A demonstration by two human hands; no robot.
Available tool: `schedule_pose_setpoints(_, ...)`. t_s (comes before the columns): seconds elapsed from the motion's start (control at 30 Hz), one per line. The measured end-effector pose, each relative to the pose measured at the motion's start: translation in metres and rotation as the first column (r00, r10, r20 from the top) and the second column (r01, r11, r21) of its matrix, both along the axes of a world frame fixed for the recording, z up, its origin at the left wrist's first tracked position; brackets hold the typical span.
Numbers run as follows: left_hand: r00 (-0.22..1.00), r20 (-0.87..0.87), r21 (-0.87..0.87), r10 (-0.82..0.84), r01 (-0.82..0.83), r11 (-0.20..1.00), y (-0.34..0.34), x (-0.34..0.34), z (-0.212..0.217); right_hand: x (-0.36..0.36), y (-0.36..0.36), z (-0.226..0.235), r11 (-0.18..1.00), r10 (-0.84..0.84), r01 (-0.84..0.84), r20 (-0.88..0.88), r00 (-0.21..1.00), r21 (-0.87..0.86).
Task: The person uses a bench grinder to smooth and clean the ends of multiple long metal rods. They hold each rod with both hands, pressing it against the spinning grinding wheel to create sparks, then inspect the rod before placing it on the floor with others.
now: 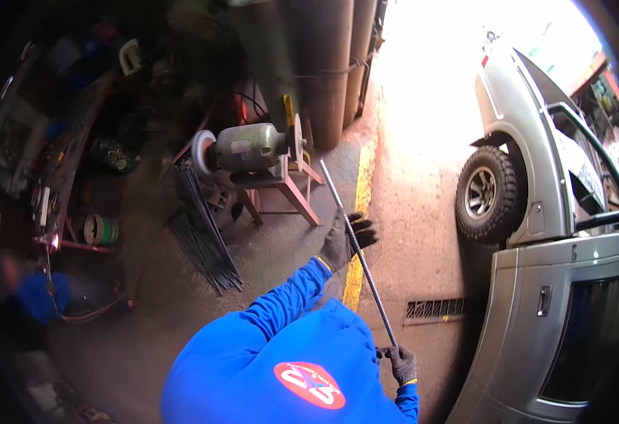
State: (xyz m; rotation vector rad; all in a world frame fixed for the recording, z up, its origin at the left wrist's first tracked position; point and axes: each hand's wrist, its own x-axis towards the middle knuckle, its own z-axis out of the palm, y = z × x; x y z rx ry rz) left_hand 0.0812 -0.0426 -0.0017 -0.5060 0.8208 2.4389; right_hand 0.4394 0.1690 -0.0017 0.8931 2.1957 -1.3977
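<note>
A long ribbed steel rod (pixel 371 277) slants across in front of me, its far tip near the bench grinder. My right hand (pixel 401 364), in a dark grey glove, is closed around the rod's near end. The rod crosses the palm of my gloved left hand (pixel 346 240) about midway along. That hand is open, its fingers stretched out to the right. Beyond the far tip stands the grinder (pixel 249 146), with a wheel at each end, on a red metal stand (pixel 296 198). A bundle of dark rods (pixel 207 237) leans beside the stand, their lower ends on the floor.
A silver vehicle (pixel 528 283) with a chunky tyre (pixel 489 191) fills the right side. A floor grate (pixel 436 309) lies near it, and a yellow line (pixel 355 279) runs along the floor. At left, another person's blue sleeve (pixel 37 297) is near a cluttered workbench (pixel 76 152).
</note>
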Motion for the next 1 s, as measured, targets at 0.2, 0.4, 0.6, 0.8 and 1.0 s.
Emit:
schedule_pose_setpoints(0.2,0.937,0.321,0.154,0.139,-0.197,0.968,-0.001,-0.05,-0.091,-0.077,0.012,0.041,0.996,0.09,-0.091,0.054,0.995,0.023)
schedule_pose_setpoints(0.4,0.903,0.406,0.185,0.137,-0.228,0.956,0.002,-0.082,-0.092,-0.111,0.032,0.037,0.989,0.113,-0.123,0.112,0.987,0.083)
schedule_pose_setpoints(0.6,0.867,0.426,0.056,0.259,-0.311,0.949,0.001,-0.093,-0.09,-0.143,0.059,0.044,0.933,0.269,-0.302,0.18,0.946,0.197)
schedule_pose_setpoints(0.8,0.904,0.379,0.187,0.199,-0.286,0.94,0.01,-0.098,-0.1,-0.165,0.091,0.096,0.718,0.26,0.121,0.425,0.867,-0.685)
schedule_pose_setpoints(1.0,0.918,0.394,-0.01,0.052,-0.052,0.999,0.052,-0.088,-0.108,-0.127,0.11,0.1,0.783,0.198,0.031,0.296,0.934,-0.622)
